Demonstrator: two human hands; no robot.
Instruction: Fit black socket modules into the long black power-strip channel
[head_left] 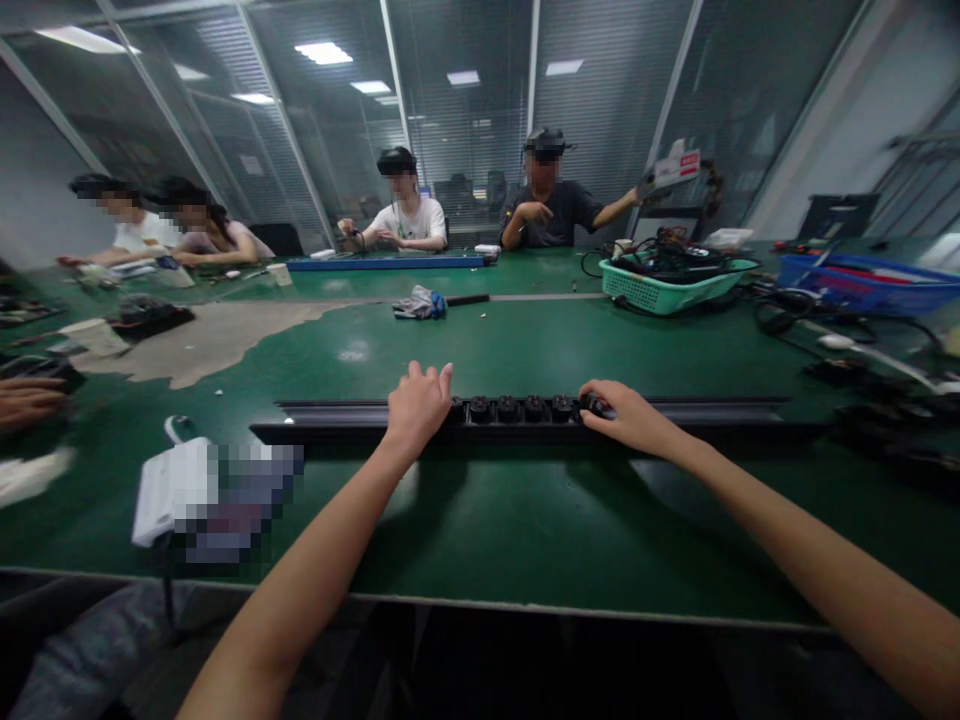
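left hand (418,405) at black channel (352,432) | right hand (624,413) grips black piece (596,404) | dark round units (505,408) lined up between | green surface (517,530) beneath

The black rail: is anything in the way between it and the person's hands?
Nothing visible: the left hand is at the rail, and the right hand curls around the rightmost block. The basket stands farther back.
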